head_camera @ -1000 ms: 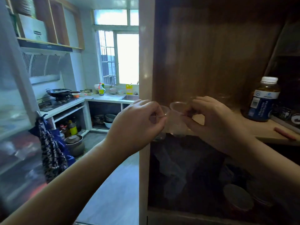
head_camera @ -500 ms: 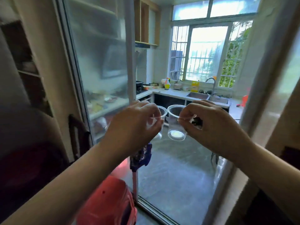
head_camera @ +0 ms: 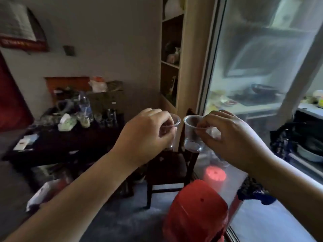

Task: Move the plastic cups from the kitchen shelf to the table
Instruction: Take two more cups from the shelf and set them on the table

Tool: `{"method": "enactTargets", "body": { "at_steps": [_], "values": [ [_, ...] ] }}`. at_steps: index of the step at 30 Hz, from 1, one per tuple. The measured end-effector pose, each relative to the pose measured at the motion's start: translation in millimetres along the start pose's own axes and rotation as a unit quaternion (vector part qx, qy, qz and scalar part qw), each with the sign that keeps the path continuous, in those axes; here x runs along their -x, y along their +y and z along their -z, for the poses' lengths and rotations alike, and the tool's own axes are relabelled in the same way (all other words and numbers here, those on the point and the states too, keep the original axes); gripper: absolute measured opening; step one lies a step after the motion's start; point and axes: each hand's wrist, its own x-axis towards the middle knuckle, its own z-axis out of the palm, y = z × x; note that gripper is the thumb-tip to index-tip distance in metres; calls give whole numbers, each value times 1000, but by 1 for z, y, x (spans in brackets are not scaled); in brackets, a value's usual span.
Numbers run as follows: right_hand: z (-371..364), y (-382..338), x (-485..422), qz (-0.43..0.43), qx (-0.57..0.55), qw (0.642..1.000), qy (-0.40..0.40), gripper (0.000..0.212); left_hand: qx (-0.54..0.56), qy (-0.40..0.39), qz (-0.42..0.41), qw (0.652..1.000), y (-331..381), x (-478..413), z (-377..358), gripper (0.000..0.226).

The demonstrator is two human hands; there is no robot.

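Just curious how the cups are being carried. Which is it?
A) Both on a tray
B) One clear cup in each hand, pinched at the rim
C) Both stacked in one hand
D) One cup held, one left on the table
B: the left hand pinches one clear cup at its rim, and the right hand pinches the other cup.

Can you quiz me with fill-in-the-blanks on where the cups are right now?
1. Each hand holds ____ clear plastic cup.
2. The left hand pinches its cup by the ____.
3. The cup in the right hand stands ____, mouth up.
4. The dark table lies to the person's ____.

Missing words: one; rim; upright; left
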Motion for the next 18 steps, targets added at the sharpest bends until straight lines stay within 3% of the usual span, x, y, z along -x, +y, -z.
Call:
{"method": "enactTargets", "body": {
  "at_steps": [7,18],
  "values": [
    [-102,-1,-84,99,-72,992,-39,12,-79,13,104,991,-96,15,16,13],
    [-241,57,-198,112,-171,975,-87,8,-131,-16,180,975,-239,-27,-32,6]
  ]
}}
